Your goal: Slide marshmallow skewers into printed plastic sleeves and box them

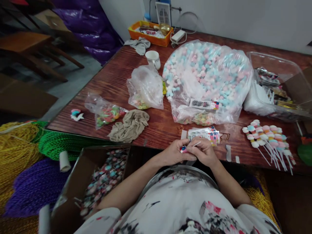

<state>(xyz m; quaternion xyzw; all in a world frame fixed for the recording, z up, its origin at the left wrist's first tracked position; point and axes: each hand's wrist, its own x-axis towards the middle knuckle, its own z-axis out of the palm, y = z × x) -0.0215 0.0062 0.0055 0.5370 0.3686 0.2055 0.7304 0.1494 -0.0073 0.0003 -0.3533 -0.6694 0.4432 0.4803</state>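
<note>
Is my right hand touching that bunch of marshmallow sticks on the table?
Apart: the head view shows tabletop and a grey strip between your right hand and the marshmallow sticks.

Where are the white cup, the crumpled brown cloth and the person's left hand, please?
White cup (154, 62), head view: on its outer wall.
Brown cloth (131, 126), head view: on its middle folds.
Left hand (175, 152), head view: on the middle of the hand.

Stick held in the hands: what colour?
The stick is white, best seen in the head view.
</note>
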